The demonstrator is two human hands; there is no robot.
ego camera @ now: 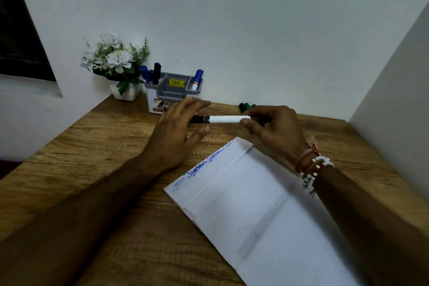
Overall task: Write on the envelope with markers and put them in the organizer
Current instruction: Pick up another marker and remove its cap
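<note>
A white envelope lies slanted on the wooden desk, with blue writing along its upper left edge. My right hand holds a white-bodied marker with a black cap level above the desk, fingers pinching its right end. My left hand hovers at the capped end with fingers spread, touching or nearly touching it. The grey and white organizer stands at the back by the wall, with several blue and black markers upright in it. Green markers lie on the desk by the wall, behind my right hand.
A white pot of artificial white flowers stands left of the organizer in the back corner. A wall rises close along the right side of the desk. A dark window is at the upper left.
</note>
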